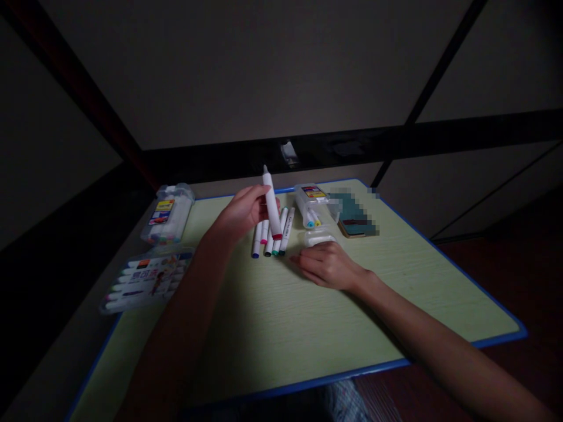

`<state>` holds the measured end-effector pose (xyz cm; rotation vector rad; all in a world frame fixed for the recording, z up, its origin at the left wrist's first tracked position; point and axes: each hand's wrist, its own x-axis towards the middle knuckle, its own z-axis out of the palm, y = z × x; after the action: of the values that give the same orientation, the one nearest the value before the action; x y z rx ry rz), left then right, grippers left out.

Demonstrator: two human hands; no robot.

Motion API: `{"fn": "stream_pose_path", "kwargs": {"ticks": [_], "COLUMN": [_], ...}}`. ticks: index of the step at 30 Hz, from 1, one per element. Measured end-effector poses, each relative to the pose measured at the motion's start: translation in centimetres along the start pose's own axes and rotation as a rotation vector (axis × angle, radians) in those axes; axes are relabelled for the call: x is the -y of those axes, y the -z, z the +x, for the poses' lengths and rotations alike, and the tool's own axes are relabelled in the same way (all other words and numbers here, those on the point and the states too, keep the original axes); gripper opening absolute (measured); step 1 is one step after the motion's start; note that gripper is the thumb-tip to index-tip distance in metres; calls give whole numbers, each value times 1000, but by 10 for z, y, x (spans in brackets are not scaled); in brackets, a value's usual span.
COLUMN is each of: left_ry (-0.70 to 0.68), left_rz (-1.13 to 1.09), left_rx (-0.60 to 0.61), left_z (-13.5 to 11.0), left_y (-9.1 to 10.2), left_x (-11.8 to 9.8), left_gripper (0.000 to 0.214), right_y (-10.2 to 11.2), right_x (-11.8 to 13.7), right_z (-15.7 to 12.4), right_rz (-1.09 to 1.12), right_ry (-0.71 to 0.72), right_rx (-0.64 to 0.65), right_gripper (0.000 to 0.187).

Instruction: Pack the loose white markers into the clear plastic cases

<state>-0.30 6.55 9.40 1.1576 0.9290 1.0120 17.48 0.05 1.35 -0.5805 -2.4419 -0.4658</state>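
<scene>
My left hand (pixel 247 212) is closed around a white marker (pixel 271 202) with a red end, its grey tip pointing up. Below that marker, several white markers (pixel 287 231) with blue, pink, black and green ends lie side by side on the table. My right hand (pixel 324 262) rests on the tabletop to their right, its fingers curled; whether anything is in them is hidden. Just beyond its knuckles sits a clear plastic lid (pixel 319 236). Behind the lid lies an open clear marker case (pixel 308 202) with blue-ended and yellow-ended markers inside.
A clear case of markers (pixel 167 214) stands at the table's back left, with a flat marker pack (pixel 145 278) in front of it, over the left edge. A teal, partly pixelated flat object (pixel 358 214) lies at the right. The table (pixel 352 328) has a blue rim.
</scene>
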Motion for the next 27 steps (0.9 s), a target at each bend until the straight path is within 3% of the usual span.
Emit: {"fn": "stream_pose_path", "kwargs": {"ticks": [7,16,19,23,27], "left_ry": [141,293,332,370,383], "left_rz": [-159,-331,-348,-376,-387], "left_rx": [20,87,120,157,167], "left_z": [-2,-2,-1,1,1], "left_y": [-23,-36,-37,-38,-39], "left_x": [5,21,27,36,41], "left_gripper": [19,20,18,18,17], "right_y": [5,4,5,8,13], "right_x": [-2,-6,-7,-7,-8], "right_z": [0,-4,-6,-5,-3], "right_rz": [-47,-11,13,73,60], "right_ry": [-98,-420,-430,-375,-319], "right_rx": [-95,-269,-303,-286,-258], "right_gripper": [24,16,16,34,38]}}
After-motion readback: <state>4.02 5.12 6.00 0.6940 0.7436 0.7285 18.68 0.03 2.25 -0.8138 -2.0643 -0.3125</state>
